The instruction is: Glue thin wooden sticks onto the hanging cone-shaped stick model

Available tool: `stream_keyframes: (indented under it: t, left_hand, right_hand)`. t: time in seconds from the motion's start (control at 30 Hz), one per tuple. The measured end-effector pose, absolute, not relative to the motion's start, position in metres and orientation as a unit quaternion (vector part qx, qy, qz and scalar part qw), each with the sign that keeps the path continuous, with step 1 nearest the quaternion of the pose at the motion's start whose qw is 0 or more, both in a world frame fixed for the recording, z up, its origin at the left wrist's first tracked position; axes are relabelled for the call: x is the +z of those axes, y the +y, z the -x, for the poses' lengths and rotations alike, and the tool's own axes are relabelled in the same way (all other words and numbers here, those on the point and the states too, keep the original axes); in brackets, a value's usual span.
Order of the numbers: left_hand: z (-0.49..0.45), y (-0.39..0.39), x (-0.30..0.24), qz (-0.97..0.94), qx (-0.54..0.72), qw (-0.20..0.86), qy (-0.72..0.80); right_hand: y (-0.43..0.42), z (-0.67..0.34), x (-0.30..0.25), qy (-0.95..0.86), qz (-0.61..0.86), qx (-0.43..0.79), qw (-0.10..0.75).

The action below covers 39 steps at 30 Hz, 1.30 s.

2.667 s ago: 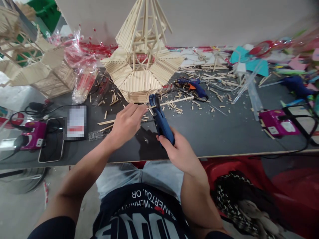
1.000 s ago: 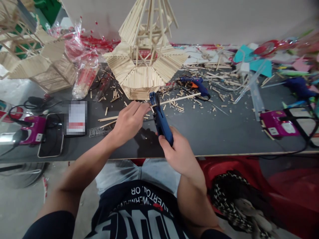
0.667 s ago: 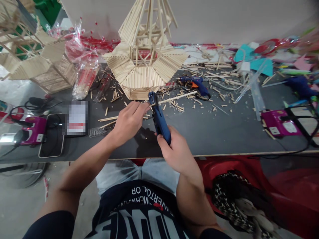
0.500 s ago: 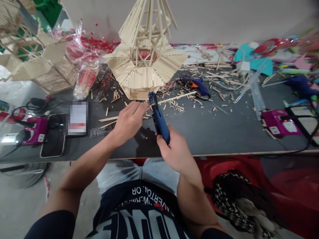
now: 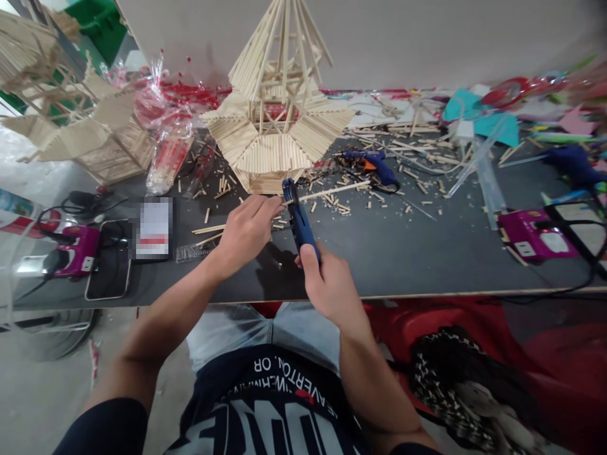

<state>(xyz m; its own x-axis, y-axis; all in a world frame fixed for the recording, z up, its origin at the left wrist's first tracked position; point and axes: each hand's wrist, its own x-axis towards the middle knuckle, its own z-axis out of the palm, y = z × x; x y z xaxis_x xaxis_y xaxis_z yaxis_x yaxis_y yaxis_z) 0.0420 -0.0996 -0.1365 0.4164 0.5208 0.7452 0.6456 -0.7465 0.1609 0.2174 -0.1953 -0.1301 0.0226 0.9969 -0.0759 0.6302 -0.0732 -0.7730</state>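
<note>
My left hand (image 5: 247,226) is closed, its fingertips pinching one end of a thin wooden stick (image 5: 339,189). Beyond the fingertips the stick crosses the head of blue hand pliers (image 5: 300,221) and sticks out to the right over the table. My right hand (image 5: 329,275) is wrapped round the handles of these pliers, thumb on top. Whether the jaws are closed on the stick, I cannot tell. Just behind both hands stands a tower-like model made of wooden sticks (image 5: 277,151), with a pointed frame and a flared, roof-like skirt.
A blue glue gun (image 5: 382,169) lies among cut stick pieces right of the model. Another stick model (image 5: 118,148) stands at left. Purple power strips (image 5: 78,249) with cables, a phone (image 5: 109,272) and a bag of sticks (image 5: 171,158) share the dark table (image 5: 403,259).
My right hand has shifted slightly, its thumb now lying further up the pliers' handles. The left hand keeps its pinch on the stick. The view has tilted a little.
</note>
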Motion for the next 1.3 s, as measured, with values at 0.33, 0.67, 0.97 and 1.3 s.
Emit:
stream_keyframes:
  t: [0.33, 0.67, 0.97, 1.3]
  left_hand:
    - [-0.043, -0.103, -0.138, 0.835, -0.417, 0.074, -0.352]
    - [-0.044, -0.105, -0.132, 0.839, -0.405, 0.137, -0.336]
    - [-0.042, -0.108, -0.125, 0.846, -0.391, 0.156, -0.327]
    - [-0.033, -0.103, -0.126, 0.841, -0.38, 0.146, -0.357]
  right_hand:
    - [-0.194, -0.214, -0.138, -0.621, 0.652, 0.301, 0.316]
    - [-0.194, -0.214, -0.149, -0.646, 0.636, 0.241, 0.345]
    - [-0.194, -0.215, -0.158, -0.656, 0.636, 0.219, 0.344]
    - [-0.2, -0.224, -0.159, -0.643, 0.688, 0.173, 0.288]
